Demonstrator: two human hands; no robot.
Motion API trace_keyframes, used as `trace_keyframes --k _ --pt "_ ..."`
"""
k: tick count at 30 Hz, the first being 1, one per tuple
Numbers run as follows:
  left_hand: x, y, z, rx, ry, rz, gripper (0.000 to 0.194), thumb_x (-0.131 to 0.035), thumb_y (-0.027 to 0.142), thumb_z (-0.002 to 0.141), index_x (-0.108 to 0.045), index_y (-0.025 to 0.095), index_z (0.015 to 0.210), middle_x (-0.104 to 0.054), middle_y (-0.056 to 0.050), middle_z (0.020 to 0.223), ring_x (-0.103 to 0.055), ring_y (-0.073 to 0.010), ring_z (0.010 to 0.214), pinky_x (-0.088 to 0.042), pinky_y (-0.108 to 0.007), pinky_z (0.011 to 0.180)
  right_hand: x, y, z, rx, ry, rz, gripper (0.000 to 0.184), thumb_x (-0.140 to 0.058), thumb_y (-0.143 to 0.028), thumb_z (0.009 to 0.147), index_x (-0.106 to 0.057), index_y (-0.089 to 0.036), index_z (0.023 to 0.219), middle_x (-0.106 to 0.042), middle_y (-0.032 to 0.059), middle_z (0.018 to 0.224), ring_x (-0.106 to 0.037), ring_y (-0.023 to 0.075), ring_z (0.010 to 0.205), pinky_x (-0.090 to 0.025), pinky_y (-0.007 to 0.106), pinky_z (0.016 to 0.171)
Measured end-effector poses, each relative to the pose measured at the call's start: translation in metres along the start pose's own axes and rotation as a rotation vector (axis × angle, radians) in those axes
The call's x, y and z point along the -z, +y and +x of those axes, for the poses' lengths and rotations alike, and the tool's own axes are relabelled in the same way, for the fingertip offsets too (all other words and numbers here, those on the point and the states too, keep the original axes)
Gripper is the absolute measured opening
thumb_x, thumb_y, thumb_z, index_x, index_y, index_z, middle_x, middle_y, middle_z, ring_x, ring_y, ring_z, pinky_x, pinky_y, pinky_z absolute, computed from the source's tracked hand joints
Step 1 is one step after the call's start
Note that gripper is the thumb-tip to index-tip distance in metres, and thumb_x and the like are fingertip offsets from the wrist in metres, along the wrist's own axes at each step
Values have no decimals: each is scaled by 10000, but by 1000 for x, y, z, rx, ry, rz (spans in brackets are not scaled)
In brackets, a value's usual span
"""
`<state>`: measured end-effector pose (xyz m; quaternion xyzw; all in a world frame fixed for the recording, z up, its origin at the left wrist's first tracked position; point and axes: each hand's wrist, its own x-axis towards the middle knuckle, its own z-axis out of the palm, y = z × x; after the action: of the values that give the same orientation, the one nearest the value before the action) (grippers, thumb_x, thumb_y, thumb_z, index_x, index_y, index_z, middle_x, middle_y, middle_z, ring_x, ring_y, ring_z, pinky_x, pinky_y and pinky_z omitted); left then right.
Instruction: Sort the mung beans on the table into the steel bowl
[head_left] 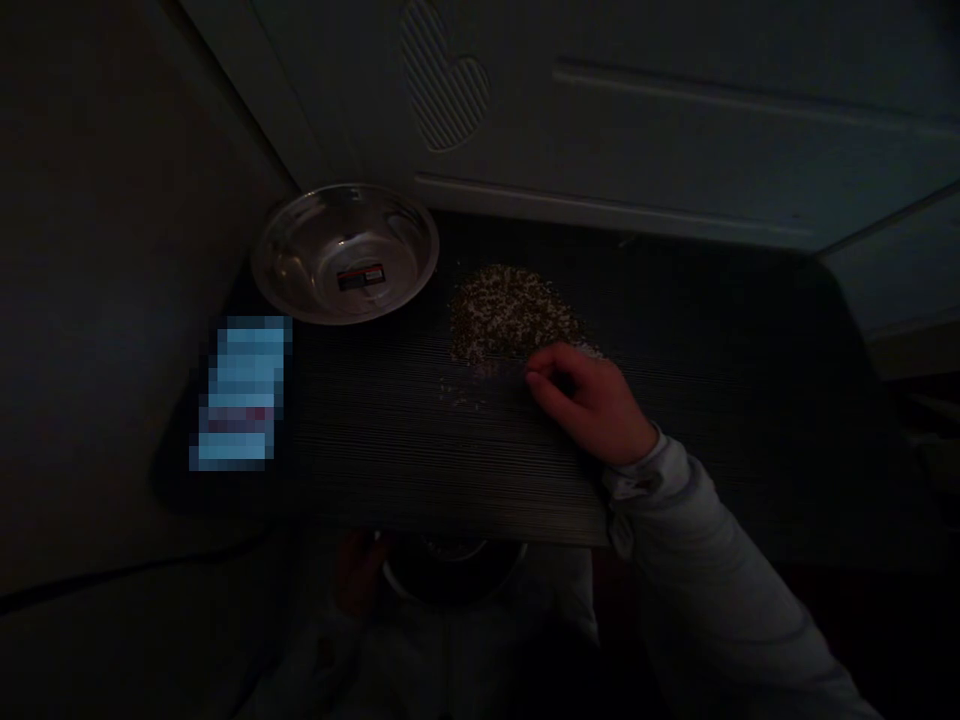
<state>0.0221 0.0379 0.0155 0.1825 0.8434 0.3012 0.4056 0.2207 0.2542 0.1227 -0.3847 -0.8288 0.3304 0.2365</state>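
A mound of mixed pale and dark grains [514,310] lies on the dark wood-grain table [420,450], with a few pale grains scattered at its near side. At the mound's near right edge is my right hand [592,400], thumb and forefinger pinched together. Whatever sits between those fingertips is too small and dim to make out. Below the table's front edge, in deep shadow, my left hand [361,575] is closed at the left rim of a dark round bowl [457,582] near my lap. Its fingers show only in part, and the bowl's contents are mostly hidden.
A wide shiny metal basin [345,300] with a dark label inside stands at the back left of the table. A lit, blurred-out phone-like screen [241,395] lies in front of it. Behind the table rises a pale panel [637,150] with a ribbed heart relief.
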Motion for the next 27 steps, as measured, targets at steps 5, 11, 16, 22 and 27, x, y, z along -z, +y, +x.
trace_keyframes --k 5,11,16,22,27 --pt "-1 2 -1 -11 -10 -2 253 -535 437 454 -561 197 532 -628 -57 656 -557 -259 737 -431 -363 650 -1 -1 0 -3 -1 6 102 -440 -239 727 -505 -170 765 -534 -11 635 -481 85 583 -366 204 557" --pt "0 -3 2 -30 8 -7 263 -542 434 454 -574 195 560 -624 -57 663 -559 -264 743 -431 -377 663 0 0 0 3 -27 16 109 -437 -243 728 -505 -170 772 -530 -11 625 -474 85 576 -363 207 557" --pt "-1 -4 1 -48 2 15 265 -526 439 475 -585 202 578 -627 -54 674 -551 -258 772 -421 -360 677 0 -1 0 3 -33 33 111 -435 -242 727 -505 -168 768 -523 -11 622 -465 85 574 -358 208 555" --pt "0 -1 0 11 -22 27 310 -515 450 470 -587 188 619 -630 -66 714 -553 -258 746 -418 -363 646 0 -1 0 9 -57 41 104 -432 -235 726 -503 -166 757 -519 -11 621 -464 84 579 -356 207 556" --pt "1 2 0 33 -17 46 282 -520 444 439 -567 193 558 -611 -60 629 -553 -267 694 -420 -386 624 0 -1 0 11 -33 29 106 -435 -237 727 -503 -169 770 -525 -10 629 -464 84 579 -358 206 551"
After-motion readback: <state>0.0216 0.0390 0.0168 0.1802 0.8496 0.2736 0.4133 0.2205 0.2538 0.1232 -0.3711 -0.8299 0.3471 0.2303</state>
